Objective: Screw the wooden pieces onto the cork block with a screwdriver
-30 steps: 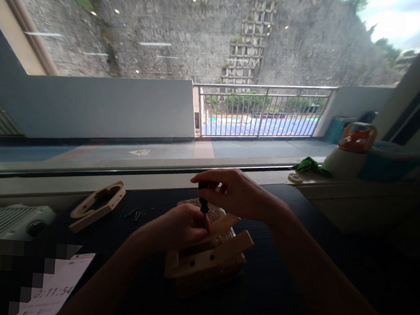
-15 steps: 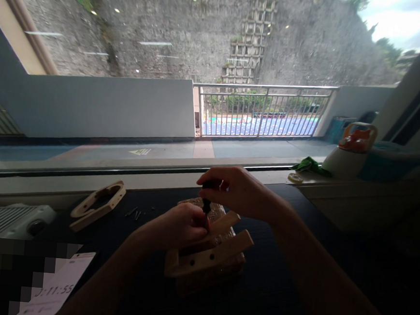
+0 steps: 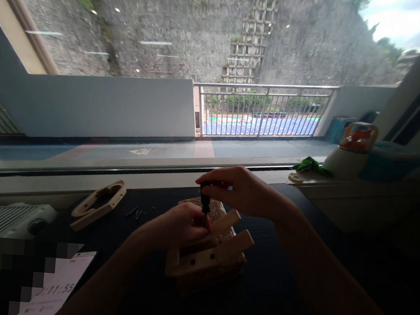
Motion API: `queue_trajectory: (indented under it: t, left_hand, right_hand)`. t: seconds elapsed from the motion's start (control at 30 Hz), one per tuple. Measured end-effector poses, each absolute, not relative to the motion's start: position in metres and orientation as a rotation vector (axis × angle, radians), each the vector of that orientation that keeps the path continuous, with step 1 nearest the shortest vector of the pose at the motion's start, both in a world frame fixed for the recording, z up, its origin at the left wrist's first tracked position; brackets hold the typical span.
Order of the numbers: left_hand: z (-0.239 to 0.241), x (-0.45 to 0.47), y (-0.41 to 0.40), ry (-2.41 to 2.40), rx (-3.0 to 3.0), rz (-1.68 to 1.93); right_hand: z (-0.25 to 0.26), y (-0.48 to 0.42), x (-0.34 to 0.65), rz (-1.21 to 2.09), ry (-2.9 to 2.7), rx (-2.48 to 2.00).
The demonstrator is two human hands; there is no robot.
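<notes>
My right hand (image 3: 234, 188) grips the black handle of a screwdriver (image 3: 205, 201) from above, and the tool stands almost upright. Its tip is hidden behind my left hand (image 3: 183, 223), whose fingers are pinched together low by the shaft. What those fingers hold cannot be made out. Beneath them lies a wooden frame (image 3: 201, 263) with two arms pointing right and dark round holes in its near side. The frame rests on a brown block (image 3: 209, 283) that looks wrapped in shiny clear film.
A second wooden frame (image 3: 99, 204) lies at the left, with several small screws (image 3: 137, 214) beside it on the dark table (image 3: 276, 279). A phone (image 3: 64, 282) shows a timer. On the window sill are a green cloth (image 3: 311, 165), a tape roll (image 3: 295, 178) and a white bottle (image 3: 348, 156).
The fingers of my right hand have shifted slightly on the screwdriver handle, so more of it shows. My left hand and the wooden frame stay where they were.
</notes>
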State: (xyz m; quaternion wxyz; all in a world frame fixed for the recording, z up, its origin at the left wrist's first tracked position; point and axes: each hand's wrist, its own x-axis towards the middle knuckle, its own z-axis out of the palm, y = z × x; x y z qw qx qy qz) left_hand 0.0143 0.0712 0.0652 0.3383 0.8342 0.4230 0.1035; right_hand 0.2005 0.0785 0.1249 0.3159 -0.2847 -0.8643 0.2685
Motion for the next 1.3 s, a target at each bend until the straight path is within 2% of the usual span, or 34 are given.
queue_trajectory:
  t: [0.23, 0.47, 0.87, 1.13, 1.3]
  left_hand:
    - [0.0672, 0.0152, 0.0698, 1.104, 2.127, 0.265]
    - [0.0648, 0.0151, 0.0699, 1.143, 2.103, 0.270]
    - [0.0615, 0.0133, 0.0720, 1.113, 2.145, 0.286]
    - [0.0646, 0.0149, 0.0690, 1.137, 2.122, 0.298]
    - [0.0647, 0.0144, 0.0697, 1.075, 2.100, 0.288]
  right_hand:
    - [0.1235, 0.0802, 0.1991, 0.607, -2.266, -0.786]
    - [0.1222, 0.0793, 0.1968, 0.717, -2.332, -0.662]
    - [0.1196, 0.0832, 0.1930, 0.522, -2.298, -0.793]
    - [0.1215, 0.0750, 0.1920, 0.719, -2.319, -0.674]
    - [0.1199, 0.0789, 0.1919, 0.648, -2.246, -0.746]
